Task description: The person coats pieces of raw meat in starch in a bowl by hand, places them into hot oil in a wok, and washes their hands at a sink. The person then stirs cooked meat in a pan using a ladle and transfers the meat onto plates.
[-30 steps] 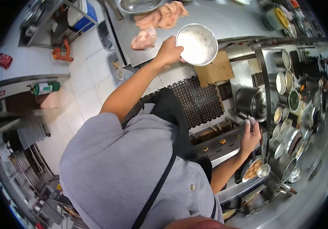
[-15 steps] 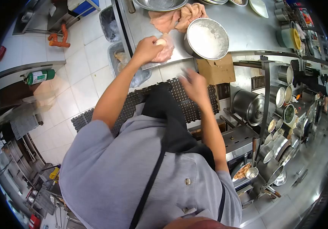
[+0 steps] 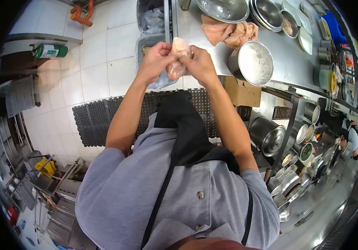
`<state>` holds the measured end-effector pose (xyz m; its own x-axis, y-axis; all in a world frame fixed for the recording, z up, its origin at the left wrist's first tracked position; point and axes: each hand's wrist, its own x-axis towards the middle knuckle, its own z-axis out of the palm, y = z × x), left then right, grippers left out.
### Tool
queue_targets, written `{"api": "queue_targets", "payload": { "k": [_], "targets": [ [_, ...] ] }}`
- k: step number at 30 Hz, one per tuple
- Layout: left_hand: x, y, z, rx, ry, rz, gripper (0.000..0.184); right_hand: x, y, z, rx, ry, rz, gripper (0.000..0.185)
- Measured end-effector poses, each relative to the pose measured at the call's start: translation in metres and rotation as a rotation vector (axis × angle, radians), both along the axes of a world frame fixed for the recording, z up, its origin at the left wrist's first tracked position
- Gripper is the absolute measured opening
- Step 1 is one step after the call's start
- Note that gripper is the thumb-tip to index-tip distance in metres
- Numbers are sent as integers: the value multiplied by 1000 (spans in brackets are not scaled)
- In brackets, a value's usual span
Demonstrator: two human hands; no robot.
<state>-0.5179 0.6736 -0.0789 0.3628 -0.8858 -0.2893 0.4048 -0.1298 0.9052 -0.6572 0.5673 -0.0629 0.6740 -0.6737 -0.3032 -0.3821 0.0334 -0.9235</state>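
Observation:
Both hands hold a clear plastic bag [image 3: 176, 71] with something pale pink inside, at the front edge of the steel table [image 3: 191, 25]. My left hand [image 3: 155, 61] pinches its left side and my right hand [image 3: 200, 64] pinches its right side near the middle. A metal pot [image 3: 256, 63] with white powder or paste inside stands on the table, right of my right hand. Behind the pot lies a crumpled orange-pink cloth [image 3: 229, 32], with a metal bowl [image 3: 224, 9] beyond it.
Stacked metal bowls [image 3: 269, 14] and pale green dishes [image 3: 305, 41] stand farther right on the table. Bins lined with plastic [image 3: 152, 21] are at its left end. Below are a cardboard box [image 3: 242, 92], a black floor mat [image 3: 91, 121] and a large pot [image 3: 266, 135]. A person [image 3: 352, 137] stands far right.
The pot has gone from my left hand to the table. My left hand took hold of the bag, and my right hand came up from the stove side and now grips it too.

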Motion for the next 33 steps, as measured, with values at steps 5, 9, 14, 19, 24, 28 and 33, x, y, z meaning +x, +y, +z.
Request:
{"api": "queue_targets", "payload": {
  "k": [5, 9, 14, 19, 24, 28, 33],
  "targets": [
    [3, -7, -9, 33, -120, 68, 32, 18, -2, -1, -133, 88, -10, 36],
    [-5, -22, -16, 164, -545, 117, 21, 26, -5, -11, -371, 183, -23, 28],
    [11, -17, -15, 153, -848, 157, 7, 29, -15, 5, -391, 202, 44, 22],
    [44, 7, 3, 224, -650, -18, 7, 24, -24, -13, -77, 100, 72, 23],
    [45, 9, 20, 1, -190, -131, 20, 3, -33, 12, 74, -87, 54, 27],
    [11, -43, 55, -254, 310, -142, 53, -27, -52, 74, 16, -229, -160, 31],
    [-37, -139, 80, -52, 377, -414, 44, -87, -103, 96, -241, -253, -145, 36]
  ]
}}
